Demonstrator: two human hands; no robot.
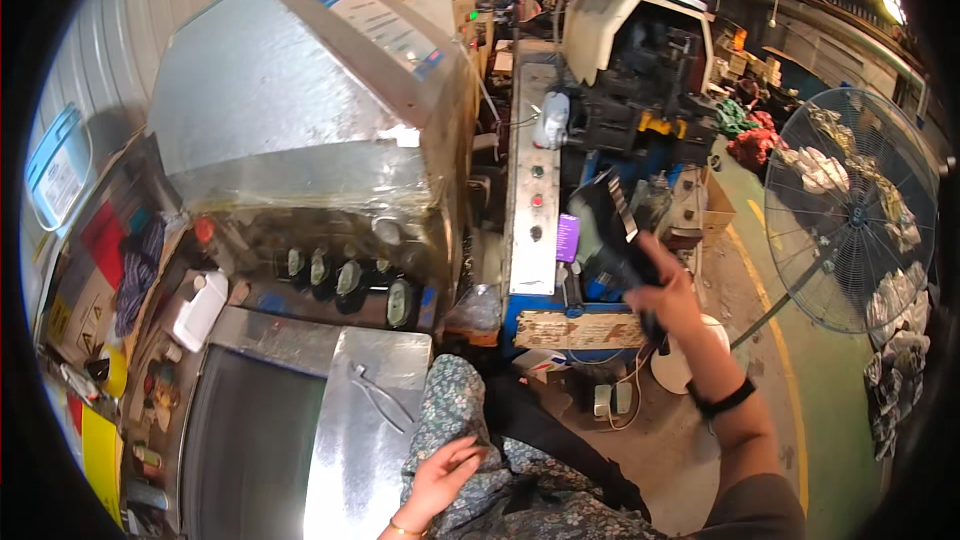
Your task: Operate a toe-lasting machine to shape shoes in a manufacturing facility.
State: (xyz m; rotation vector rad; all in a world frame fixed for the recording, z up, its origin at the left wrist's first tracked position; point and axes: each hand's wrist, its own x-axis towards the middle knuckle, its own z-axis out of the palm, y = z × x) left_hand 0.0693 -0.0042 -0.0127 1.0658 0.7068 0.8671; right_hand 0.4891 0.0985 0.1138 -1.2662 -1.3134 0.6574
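Observation:
My right hand (670, 290) is closed around a dark shoe (604, 230), raised in front of the machine at the right. A flat grey-green side of the shoe shows, along with a light strip near its upper end. My left hand (447, 472) hovers at my floral-patterned lap, its fingers loosely bent and apart, with nothing in it. Left of my lap, metal pliers (380, 398) lie on a shiny metal plate (340, 460).
A metal-hooded machine (300, 80) stands left, with several grey-green rounded pieces (348, 280) in its opening. Ahead is a panel with buttons (535, 210), beside a dark-headed machine (640, 90). A caged fan (855, 210) stands right. A white jug (197, 308) sits left.

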